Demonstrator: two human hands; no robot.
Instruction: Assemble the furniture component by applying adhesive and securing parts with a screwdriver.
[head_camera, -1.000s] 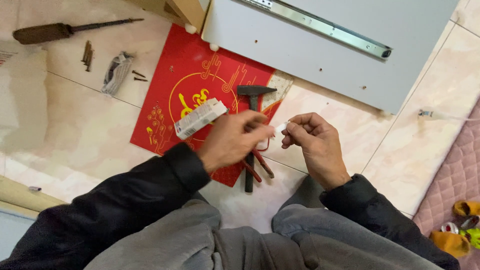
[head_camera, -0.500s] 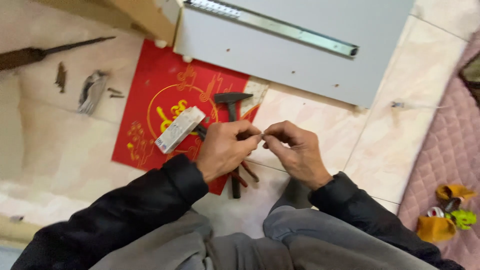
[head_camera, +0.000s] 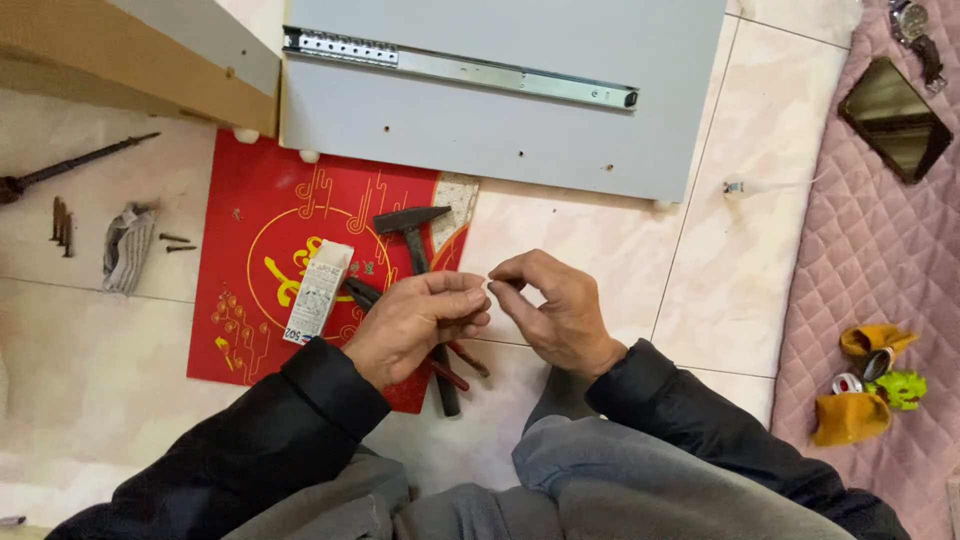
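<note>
Both hands meet above the tiled floor (head_camera: 620, 250), fingertips nearly touching: the left hand (head_camera: 415, 322) and right hand (head_camera: 550, 310) are pinched together as if around something tiny, but whatever sits between them is too small to make out. Just beneath the left hand lie a hammer (head_camera: 412, 228), red-handled pliers (head_camera: 452, 372) and a small white box (head_camera: 318, 292), all on a red printed sheet (head_camera: 240, 250), kept within reach. A grey panel (head_camera: 520, 130) bearing a metal drawer slide (head_camera: 460, 68) lies beyond.

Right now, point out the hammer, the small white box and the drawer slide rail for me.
hammer (head_camera: 410, 219): head view, on its dark metal head.
small white box (head_camera: 318, 291): head view, middle of its top face.
drawer slide rail (head_camera: 470, 70): head view, mid-length of the metal rail.
</note>
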